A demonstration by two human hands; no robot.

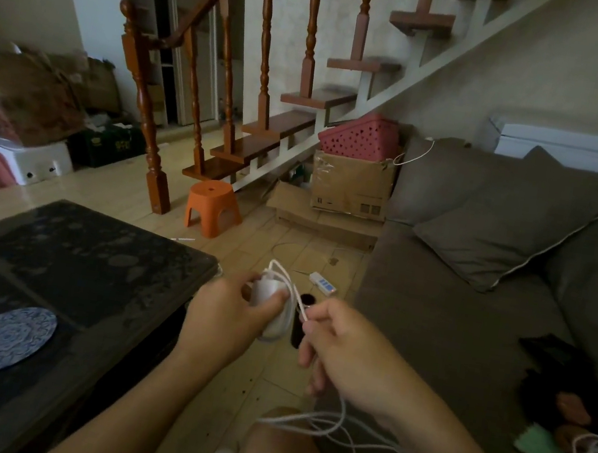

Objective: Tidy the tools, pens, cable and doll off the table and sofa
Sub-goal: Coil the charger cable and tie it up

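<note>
Cable (300,416) first: it is white, thin and limp. It runs from the white plug block (267,291) in your left hand (222,315) across to your right hand (343,345), then drops in loose loops over your lap, between the bench (90,261) and the sofa (449,326). Your left hand is curled round the block, with some cord looped over it. Your right hand pinches the cord between thumb and fingertips. Expect it to be light and floppy, with no stiffness to keep a shape, so the hanging slack will likely tangle or snag on your knee. Use the hard block as your anchor and take the cord close beside it, feeding short lengths. The doll (568,410) lies on the sofa at your right, well apart from both hands.
</note>
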